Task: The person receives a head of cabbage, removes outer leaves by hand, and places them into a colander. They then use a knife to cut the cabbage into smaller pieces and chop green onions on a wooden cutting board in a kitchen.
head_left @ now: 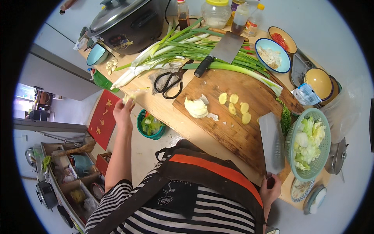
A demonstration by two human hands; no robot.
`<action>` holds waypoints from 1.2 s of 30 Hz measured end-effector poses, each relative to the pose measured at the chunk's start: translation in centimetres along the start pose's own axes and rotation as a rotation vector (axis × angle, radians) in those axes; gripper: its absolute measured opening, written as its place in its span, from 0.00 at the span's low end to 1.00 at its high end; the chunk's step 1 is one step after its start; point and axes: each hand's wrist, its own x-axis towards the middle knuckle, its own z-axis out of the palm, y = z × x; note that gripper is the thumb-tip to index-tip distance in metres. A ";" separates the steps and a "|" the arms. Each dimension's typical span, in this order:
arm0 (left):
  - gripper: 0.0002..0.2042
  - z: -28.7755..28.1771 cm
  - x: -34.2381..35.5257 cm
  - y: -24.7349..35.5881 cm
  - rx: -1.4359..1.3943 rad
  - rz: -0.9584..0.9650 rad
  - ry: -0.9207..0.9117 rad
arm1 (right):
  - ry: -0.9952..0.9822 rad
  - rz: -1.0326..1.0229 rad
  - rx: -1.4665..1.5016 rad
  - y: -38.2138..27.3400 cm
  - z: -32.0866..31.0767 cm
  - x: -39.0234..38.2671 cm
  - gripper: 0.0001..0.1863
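Note:
My left hand (123,109) is closed on a small pale yellow piece (129,98) at the table's left edge, near a green bin (150,132) with leafy scraps on the floor. My right hand (272,188) grips the handle of a cleaver (271,142), its blade over the right side of the wooden cutting board (214,132). On the board are a pale cabbage piece (194,108) and several ginger slices (245,117). Scissors (168,87) lie left of it. A second cleaver (228,46) rests on long green onions (171,52) at the back.
A green colander (306,144) of lettuce sits at the right, below bowls (315,80) and a plastic bag (339,105). A large cooker (124,31), garlic (111,66) and bottles (253,21) line the back. A shelf unit (82,183) stands lower left.

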 end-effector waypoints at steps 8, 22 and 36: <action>0.26 5.9 -6.0 3.6 0.551 0.523 -0.326 | -0.005 0.037 0.073 -0.3 0.8 1.7 0.15; 0.14 18.1 -12.6 5.9 0.872 1.023 -0.805 | 0.045 0.032 0.035 -1.4 -0.3 0.4 0.15; 0.06 20.7 -8.5 6.5 -0.045 -0.483 -0.992 | -0.117 -0.168 -0.145 2.9 -4.5 -1.5 0.16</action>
